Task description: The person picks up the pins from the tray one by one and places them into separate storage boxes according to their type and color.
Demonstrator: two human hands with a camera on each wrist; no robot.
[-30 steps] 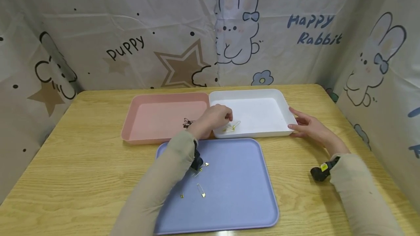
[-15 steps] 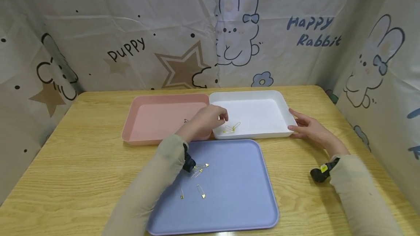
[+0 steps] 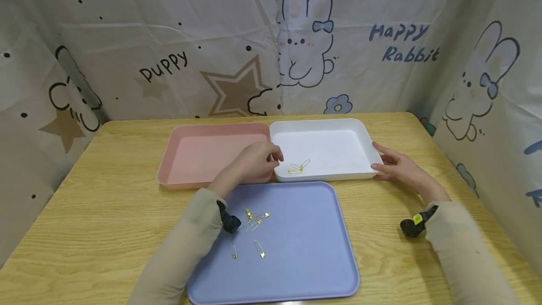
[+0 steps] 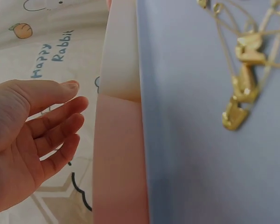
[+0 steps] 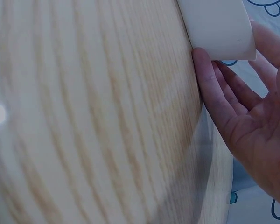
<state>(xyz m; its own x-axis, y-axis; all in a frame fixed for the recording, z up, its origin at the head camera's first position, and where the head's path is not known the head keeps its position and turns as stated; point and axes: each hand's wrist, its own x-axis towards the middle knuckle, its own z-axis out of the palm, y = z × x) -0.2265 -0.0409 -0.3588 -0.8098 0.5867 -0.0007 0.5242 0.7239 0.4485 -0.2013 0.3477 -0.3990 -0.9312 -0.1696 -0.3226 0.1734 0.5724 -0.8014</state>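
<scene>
My left hand (image 3: 257,158) hovers over the seam between the pink tray (image 3: 178,156) and the white tray (image 3: 334,147). Its fingers are loosely bent and hold nothing, as the left wrist view also shows. Several gold safety pins (image 3: 299,167) lie in the white tray's near left corner. More gold safety pins (image 3: 254,220) are spread on the blue tray (image 3: 305,248), some of them overlapping; they appear close up in the left wrist view. My right hand (image 3: 400,167) touches the white tray's right end with extended fingers, one against its near corner (image 5: 224,46).
The three trays stand on a wooden table (image 3: 97,211), the blue one in front of the other two. A printed cloth (image 3: 190,22) hangs behind the table and along both sides.
My left hand has moved left, from over the pins in the white tray to the pink tray's right side. It now hides the black pins seen earlier there. My right hand stays put.
</scene>
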